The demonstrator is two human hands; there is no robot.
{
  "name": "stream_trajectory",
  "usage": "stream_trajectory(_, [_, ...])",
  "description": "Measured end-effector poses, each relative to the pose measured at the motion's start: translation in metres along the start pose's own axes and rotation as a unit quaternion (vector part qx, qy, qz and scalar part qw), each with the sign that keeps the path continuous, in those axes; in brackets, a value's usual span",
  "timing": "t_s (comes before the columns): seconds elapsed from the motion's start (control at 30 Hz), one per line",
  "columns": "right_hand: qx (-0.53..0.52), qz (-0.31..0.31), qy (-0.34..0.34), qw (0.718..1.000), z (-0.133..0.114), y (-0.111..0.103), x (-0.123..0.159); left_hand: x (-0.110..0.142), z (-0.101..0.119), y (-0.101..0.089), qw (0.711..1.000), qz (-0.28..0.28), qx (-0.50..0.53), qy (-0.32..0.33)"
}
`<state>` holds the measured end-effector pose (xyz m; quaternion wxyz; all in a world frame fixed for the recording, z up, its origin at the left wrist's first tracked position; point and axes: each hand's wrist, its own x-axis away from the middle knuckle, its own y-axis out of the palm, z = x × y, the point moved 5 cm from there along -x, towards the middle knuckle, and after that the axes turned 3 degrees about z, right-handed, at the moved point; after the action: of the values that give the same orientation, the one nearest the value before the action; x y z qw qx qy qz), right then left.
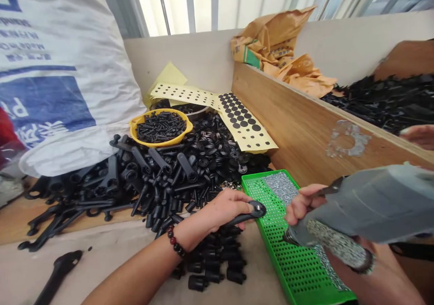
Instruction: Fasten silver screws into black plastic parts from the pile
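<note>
My left hand (230,208), with a beaded bracelet at the wrist, is closed round a black plastic crank handle (258,209). The handle's round end points right, over the edge of a green perforated tray (271,235), and a small shiny spot shows in it. My right hand (301,203) grips a grey power screwdriver (369,203) with a speckled cylindrical part below its body. Its dark tip (290,236) points left above the tray, apart from the handle. Small silvery screws (280,185) lie in the tray. Black cylindrical knobs (205,269) stand below my left forearm.
Black crank handles (111,174) are heaped at left, beside black round caps (217,142). A yellow bowl (134,131) holds black screw-like parts. Sticker sheets (244,124) lean by a wooden divider (305,115). Another person's hand (418,135) shows at right. A white sack (61,70) stands left.
</note>
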<state>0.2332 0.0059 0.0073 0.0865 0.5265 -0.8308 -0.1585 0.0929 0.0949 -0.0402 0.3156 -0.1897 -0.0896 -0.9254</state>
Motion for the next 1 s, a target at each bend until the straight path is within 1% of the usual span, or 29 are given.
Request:
stream_trajectory(0.07, [-0.005,0.017,0.021,1.000,0.002,0.003,-0.004,-0.005,0.000,0.001,1.000,-0.005,-0.010,-0.012])
stream_trajectory(0.13, [0.002,0.039,0.015,0.999,0.004,0.005,-0.006,-0.010,0.000,0.001,1.000,-0.004,-0.018,-0.017])
stream_trajectory(0.17, [0.005,0.041,0.007,0.999,0.005,0.005,-0.006,-0.013,0.001,0.000,1.000,-0.003,-0.022,-0.019])
stream_trajectory(0.33, [-0.009,0.003,-0.036,0.999,0.013,0.008,-0.018,-0.022,0.001,-0.005,0.999,-0.004,-0.039,-0.033])
stream_trajectory(0.43, [-0.005,0.005,-0.054,0.998,0.019,0.007,-0.025,-0.024,0.001,-0.007,0.999,-0.011,-0.036,-0.039])
stream_trajectory(0.57, [-0.003,0.009,-0.069,0.998,0.026,0.006,-0.027,-0.025,0.001,-0.010,0.999,-0.015,-0.019,-0.047])
stream_trajectory(0.87, [-0.008,0.015,-0.053,0.998,0.027,0.007,-0.023,-0.025,0.001,-0.014,0.998,-0.008,-0.010,-0.054])
stream_trajectory(1.0, [-0.004,0.042,-0.036,0.998,0.031,0.002,-0.023,-0.026,-0.003,-0.015,0.998,-0.003,-0.015,-0.057])
